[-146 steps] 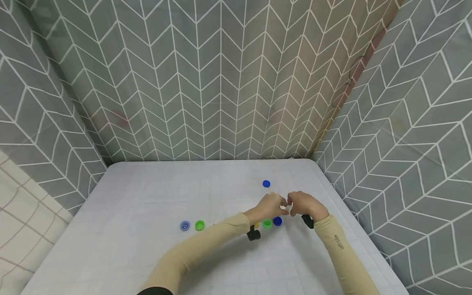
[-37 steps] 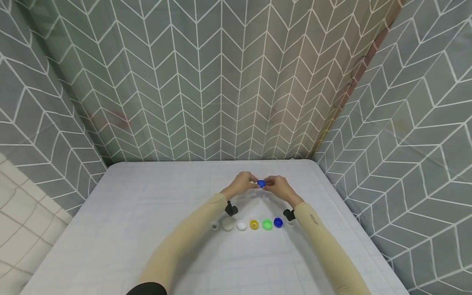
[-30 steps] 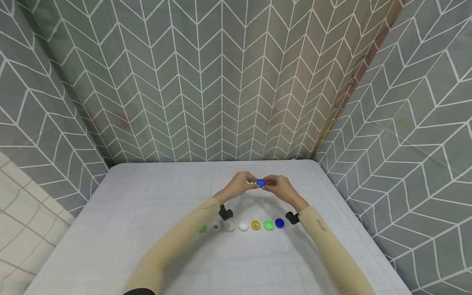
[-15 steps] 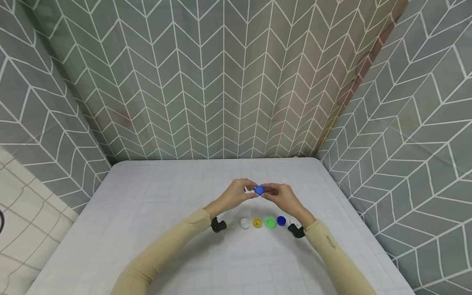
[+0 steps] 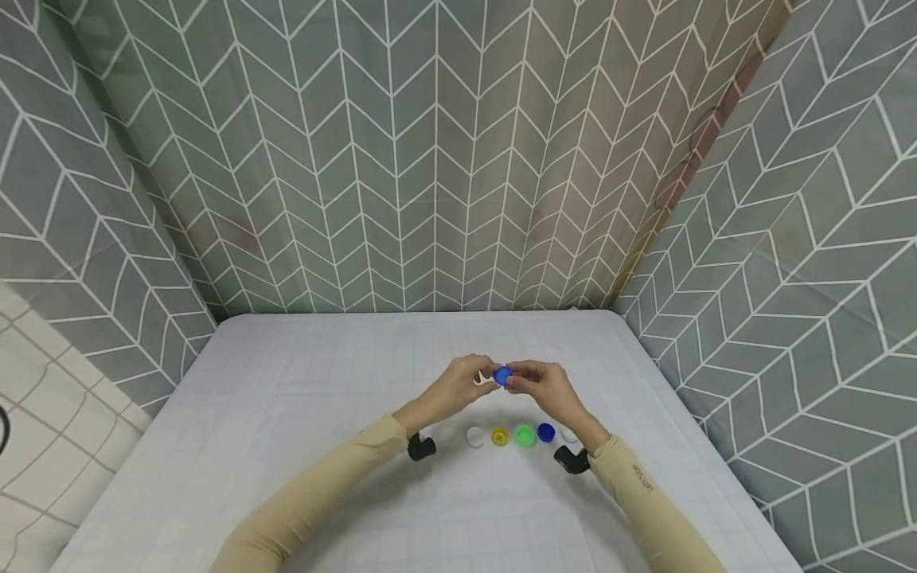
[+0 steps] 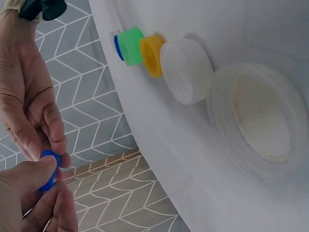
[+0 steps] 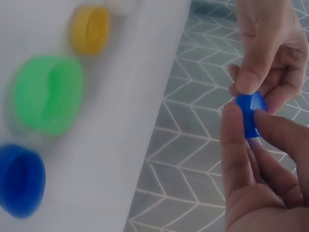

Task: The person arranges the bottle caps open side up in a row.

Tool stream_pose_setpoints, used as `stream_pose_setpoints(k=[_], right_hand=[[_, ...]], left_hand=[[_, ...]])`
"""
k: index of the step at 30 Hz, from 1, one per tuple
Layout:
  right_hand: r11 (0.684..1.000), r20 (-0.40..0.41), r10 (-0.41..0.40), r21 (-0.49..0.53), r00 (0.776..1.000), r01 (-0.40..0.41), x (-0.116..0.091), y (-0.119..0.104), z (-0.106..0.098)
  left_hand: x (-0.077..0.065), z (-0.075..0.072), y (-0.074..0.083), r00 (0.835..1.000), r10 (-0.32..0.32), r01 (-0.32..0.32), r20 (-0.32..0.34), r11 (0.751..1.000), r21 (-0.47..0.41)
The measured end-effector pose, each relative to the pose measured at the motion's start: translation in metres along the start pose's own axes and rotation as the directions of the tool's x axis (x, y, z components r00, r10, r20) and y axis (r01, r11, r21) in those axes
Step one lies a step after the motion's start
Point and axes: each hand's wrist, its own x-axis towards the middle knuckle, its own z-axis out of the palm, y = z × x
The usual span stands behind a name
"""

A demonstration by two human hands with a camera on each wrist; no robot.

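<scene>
My left hand (image 5: 451, 387) and right hand (image 5: 553, 390) meet above the white-covered table, both pinching one small blue bottle cap (image 5: 503, 376) between them. In the left wrist view, the left thumb presses on the cap's side, while the right fingertips touch its far end. The right wrist view has the blue cap (image 7: 251, 115) between right thumb and fingers, with the left thumb at its upper edge. Nearer me than the hands lies a row of caps: white (image 5: 476, 437), yellow (image 5: 499, 436), green (image 5: 525, 435) and dark blue (image 5: 546, 432).
A whitish cap (image 5: 569, 435) is partly hidden by the right wrist. A wide translucent lid (image 6: 219, 121) sits beside the white cap in the left wrist view. Grey patterned curtains (image 5: 430, 159) stand behind and beside the table (image 5: 322, 358).
The blue cap lay alone on the table 4.9 s ago, with both hands at the row's right end. Both hands now hold it, and over the last second they have drawn it nearer me.
</scene>
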Motion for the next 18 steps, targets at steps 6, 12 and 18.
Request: stream_pose_setpoints(k=[6, 12, 18], right_hand=[[1.0, -0.039, 0.017, -0.02, 0.999, -0.018, 0.0, -0.001, 0.002], [0.987, -0.121, -0.111, -0.133, 0.986, 0.095, 0.001, -0.007, 0.006], [0.969, -0.199, -0.184, -0.202, 0.963, 0.143, 0.002, -0.012, 0.01]], left_hand=[[-0.003, 0.001, 0.0, 1.0, -0.015, 0.014, -0.005, 0.998, -0.055], [-0.001, -0.002, 0.006, 0.974, -0.226, 0.22, 0.004, 0.946, -0.24], [0.004, -0.006, 0.009, 0.944, -0.33, 0.315, 0.006, 0.894, -0.318]])
